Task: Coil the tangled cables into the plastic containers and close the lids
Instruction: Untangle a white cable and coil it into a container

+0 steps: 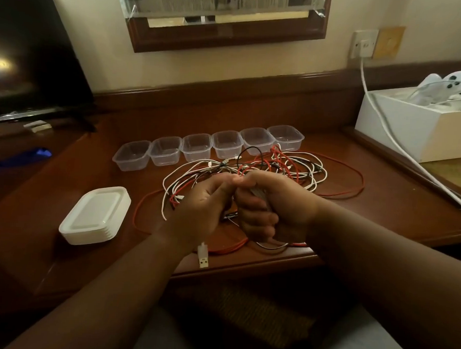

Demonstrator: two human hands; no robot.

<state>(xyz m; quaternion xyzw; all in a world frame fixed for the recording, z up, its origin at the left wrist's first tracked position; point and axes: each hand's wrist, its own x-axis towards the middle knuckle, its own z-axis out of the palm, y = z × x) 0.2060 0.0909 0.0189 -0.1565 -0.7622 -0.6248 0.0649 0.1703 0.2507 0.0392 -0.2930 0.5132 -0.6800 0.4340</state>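
A tangle of white, red and black cables [291,167] lies on the wooden desk [383,198]. Behind it stands a row of several clear plastic containers [196,147], all without lids. A stack of white lids [95,216] sits at the front left. My left hand [203,207] and my right hand [267,205] meet above the near side of the tangle, both curled round cable strands. A black loop hangs below my right hand. A white USB plug [202,258] dangles under my left wrist.
A dark TV screen [30,57] stands at the left. An open white box [424,123] with white items sits at the right, and a white cord [401,148] runs from the wall socket [364,44] across the desk's right side. The desk's front edge is close below my hands.
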